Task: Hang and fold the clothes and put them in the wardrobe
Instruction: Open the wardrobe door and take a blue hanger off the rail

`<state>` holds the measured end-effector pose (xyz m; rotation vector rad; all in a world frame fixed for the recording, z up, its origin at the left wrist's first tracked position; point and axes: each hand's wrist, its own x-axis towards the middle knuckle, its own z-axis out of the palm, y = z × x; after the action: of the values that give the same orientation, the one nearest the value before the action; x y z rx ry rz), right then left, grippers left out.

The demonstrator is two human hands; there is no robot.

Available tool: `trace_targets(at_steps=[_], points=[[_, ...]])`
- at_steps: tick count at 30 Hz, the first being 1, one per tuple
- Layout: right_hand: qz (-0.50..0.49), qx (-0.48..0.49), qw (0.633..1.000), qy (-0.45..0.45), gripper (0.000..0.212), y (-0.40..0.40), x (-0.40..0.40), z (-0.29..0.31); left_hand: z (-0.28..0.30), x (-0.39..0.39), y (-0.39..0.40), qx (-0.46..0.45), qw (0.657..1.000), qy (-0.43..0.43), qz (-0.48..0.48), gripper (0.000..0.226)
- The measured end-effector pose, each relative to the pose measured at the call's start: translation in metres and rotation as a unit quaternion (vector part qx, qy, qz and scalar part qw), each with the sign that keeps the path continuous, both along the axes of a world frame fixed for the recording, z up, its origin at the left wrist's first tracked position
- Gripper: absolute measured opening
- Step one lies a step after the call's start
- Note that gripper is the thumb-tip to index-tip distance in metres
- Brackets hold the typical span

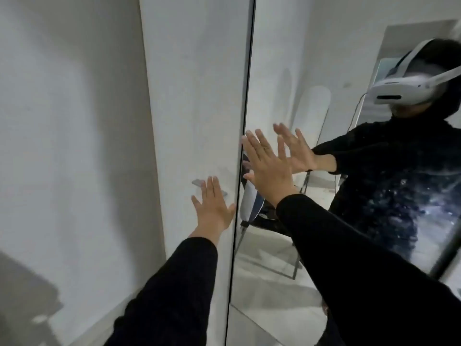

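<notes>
The wardrobe fills the view. Its white door (194,96) is on the left and its mirrored door (282,58) on the right, with a dark seam between them. My left hand (214,206) lies flat on the white door, fingers straight, just below a small metal handle (198,183). My right hand (268,166) presses flat on the mirrored door right beside the seam, fingers spread. Both arms wear black sleeves. No clothes show outside the mirror.
A white wall (62,146) stands to the left of the wardrobe. The mirror reflects a person in a black top with a white headset, a metal-framed chair with a white garment on it, and pale floor.
</notes>
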<state>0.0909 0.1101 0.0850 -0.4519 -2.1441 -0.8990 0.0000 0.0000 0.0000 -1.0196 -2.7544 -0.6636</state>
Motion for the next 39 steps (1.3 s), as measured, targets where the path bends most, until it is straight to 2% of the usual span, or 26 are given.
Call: trace_targets(at_steps=[4, 10, 14, 17, 19, 21, 26, 29, 32, 35, 39], points=[[0.025, 0.004, 0.996, -0.087, 0.092, 0.028, -0.032, 0.004, -0.005, -0.020, 0.041, -0.038, 0.999, -0.022, 0.017, 0.086], [0.000, 0.013, 0.995, -0.094, 0.101, 0.049, -0.071, -0.002, -0.026, -0.041, 0.067, -0.021, 0.998, -0.034, 0.040, 0.086], [-0.016, 0.030, 0.996, -0.083, 0.097, 0.048, -0.083, -0.013, -0.035, -0.045, 0.067, 0.001, 0.997, -0.046, 0.064, 0.088], [-0.012, 0.039, 0.997, -0.073, 0.090, 0.043, -0.082, -0.012, -0.030, -0.045, 0.059, -0.018, 0.998, -0.015, 0.060, 0.088], [-0.013, 0.045, 0.997, -0.065, 0.088, 0.040, -0.077, -0.005, -0.024, -0.047, 0.050, -0.043, 0.998, 0.018, 0.037, 0.088], [-0.006, 0.047, 0.998, -0.052, 0.094, 0.037, -0.076, -0.002, -0.021, -0.051, 0.040, -0.063, 0.997, 0.041, 0.016, 0.090], [-0.021, 0.056, 0.998, -0.009, 0.100, 0.009, -0.078, -0.008, -0.024, -0.056, 0.007, -0.077, 0.996, 0.055, -0.006, 0.096], [-0.032, 0.039, 0.998, 0.021, 0.119, -0.014, -0.075, -0.005, -0.024, -0.059, -0.020, -0.079, 0.995, 0.068, -0.012, 0.098], [0.021, 0.013, 0.999, 0.023, 0.129, -0.033, -0.079, -0.005, -0.027, -0.063, -0.045, -0.061, 0.996, 0.069, -0.012, 0.101], [0.070, 0.006, 0.997, 0.009, 0.127, -0.060, -0.083, -0.004, -0.033, -0.072, -0.077, -0.033, 0.997, 0.076, -0.012, 0.101], [0.131, -0.006, 0.991, -0.001, 0.112, -0.106, -0.096, 0.000, -0.041, -0.089, -0.123, -0.005, 0.996, 0.084, 0.007, 0.099]])
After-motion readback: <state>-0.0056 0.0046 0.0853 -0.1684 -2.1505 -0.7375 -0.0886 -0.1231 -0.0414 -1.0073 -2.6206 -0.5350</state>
